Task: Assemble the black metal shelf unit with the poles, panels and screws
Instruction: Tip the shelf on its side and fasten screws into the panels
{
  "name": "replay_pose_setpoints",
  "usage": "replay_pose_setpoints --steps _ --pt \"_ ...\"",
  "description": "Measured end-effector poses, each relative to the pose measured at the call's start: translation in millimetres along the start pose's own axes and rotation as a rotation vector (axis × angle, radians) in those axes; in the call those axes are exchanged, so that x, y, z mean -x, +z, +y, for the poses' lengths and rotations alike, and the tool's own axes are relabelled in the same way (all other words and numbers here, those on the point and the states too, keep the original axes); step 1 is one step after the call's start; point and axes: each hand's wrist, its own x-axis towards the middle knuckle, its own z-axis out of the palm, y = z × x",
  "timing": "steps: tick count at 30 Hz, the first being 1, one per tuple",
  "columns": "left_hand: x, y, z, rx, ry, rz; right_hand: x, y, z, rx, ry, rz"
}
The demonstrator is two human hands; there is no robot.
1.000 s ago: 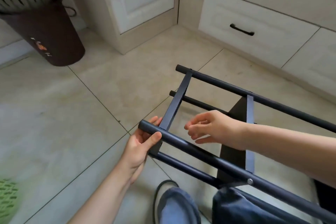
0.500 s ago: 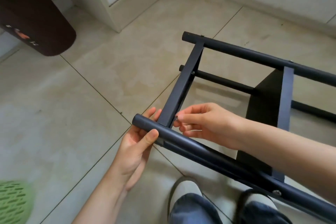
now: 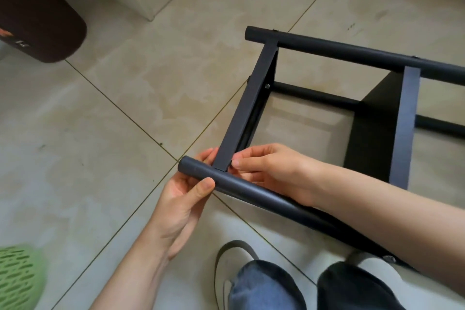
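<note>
Right hand (image 3: 271, 171) has moved in to pinch at the panel (image 3: 241, 113) joint; left hand (image 3: 186, 199) still grips the near black pole (image 3: 251, 191).

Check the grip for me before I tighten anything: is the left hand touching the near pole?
Touching. The head view shows the left hand with its thumb over the near pole and fingers behind it.

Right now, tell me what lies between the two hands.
Head view: the end panel meets the near pole between the left hand and right hand.
</note>
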Motion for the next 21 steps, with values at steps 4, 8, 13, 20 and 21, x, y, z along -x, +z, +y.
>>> replay_pose_setpoints --steps 4,8,13,20,21 --pt "-2.7 -7.9 2.6 -0.104 0.003 0.035 0.3 -2.5 4.0 -0.064 0.005 -0.004" --pt "-7.2 -20.1 15.9 -0.410 0.048 0.064 -1.8 -6.4 16.2 -0.089 0.030 0.007" --pt "-15.5 -8.6 54.9 -0.939 0.052 -0.105 -5.0 -12.8 25.5 -0.106 0.031 -0.013" --pt "-39.4 13.6 94.0 -2.022 0.370 -0.592 -3.7 -16.7 26.4 -0.078 0.025 -0.031" --pt "-43.0 16.2 94.4 -2.102 0.442 -0.637 -4.2 -17.0 26.3 -0.086 0.024 -0.032"
